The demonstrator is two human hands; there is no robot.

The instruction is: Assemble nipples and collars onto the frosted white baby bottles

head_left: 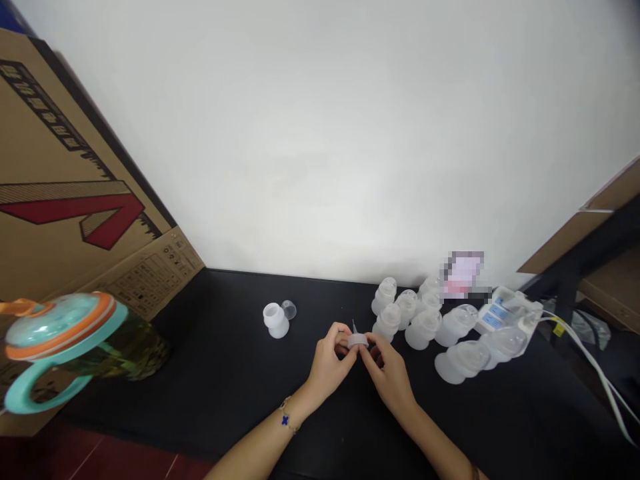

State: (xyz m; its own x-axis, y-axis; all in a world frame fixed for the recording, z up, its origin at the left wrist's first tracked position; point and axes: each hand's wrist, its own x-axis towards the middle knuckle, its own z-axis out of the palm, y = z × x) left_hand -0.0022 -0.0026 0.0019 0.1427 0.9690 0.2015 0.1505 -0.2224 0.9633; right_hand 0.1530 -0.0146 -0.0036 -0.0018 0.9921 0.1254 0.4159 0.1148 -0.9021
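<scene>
Between both hands is a whitish screw ring (357,341) with a thin pointed translucent piece standing up from it, perhaps a bottle teat. My left hand (331,360) pinches the ring's left side with thumb and fingers. My right hand (390,373) grips its right side the same way. Left of the hands, a small white baby bottle (277,323) stands with its mouth uncovered. A clear dome cap (289,309) lies beside it. To the right, several capped white bottles (423,329) stand in a group, and a few lean or lie near its right end.
A power strip (505,310) with white cables (595,363) sits at the right. A large jug (105,340) with a turquoise handle and a cardboard box (100,233) stand at the left. The black table (210,373) meets a white wall (320,167).
</scene>
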